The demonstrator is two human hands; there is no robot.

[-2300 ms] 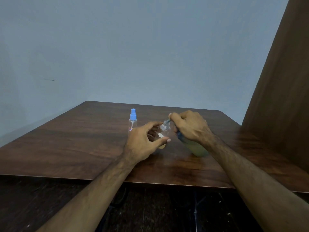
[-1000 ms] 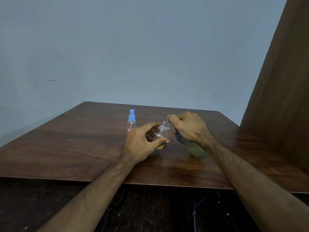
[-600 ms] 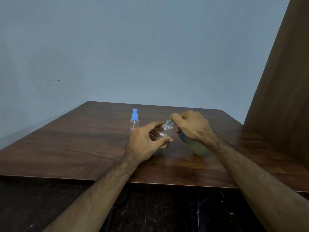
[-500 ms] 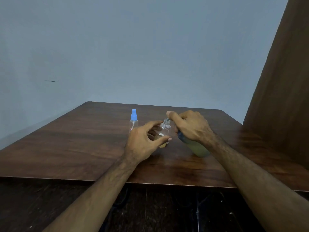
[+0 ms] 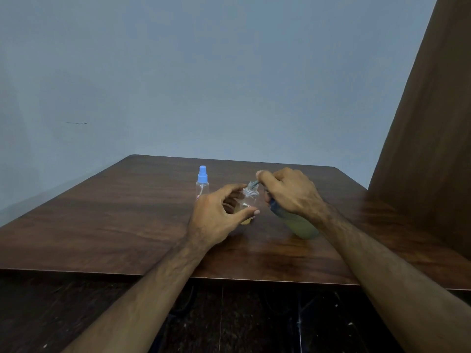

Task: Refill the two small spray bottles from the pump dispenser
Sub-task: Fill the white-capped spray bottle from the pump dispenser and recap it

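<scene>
The left hand (image 5: 216, 220) curls its thumb and fingers round the uncapped spray bottle (image 5: 248, 205), which stands upright on the counter (image 5: 107, 220) near the middle, a little toward the far edge. The right hand (image 5: 288, 194) is clamped on the pump dispenser (image 5: 300, 225), tilted toward the left, its fingers closed over the pump head so the spout (image 5: 254, 184) rests at the small bottle's threaded mouth. The held bottle is clear plastic with a shallow layer of yellowish liquid at its base; the dispenser shows pale green-yellow liquid and a dark collar. The second spray bottle (image 5: 202, 184) — clear, with a blue spray cap — stands just beyond the left hand, closer to the far edge. Against half a second ago the grips and bottles match; the right index finger sits marginally higher over the spout.
</scene>
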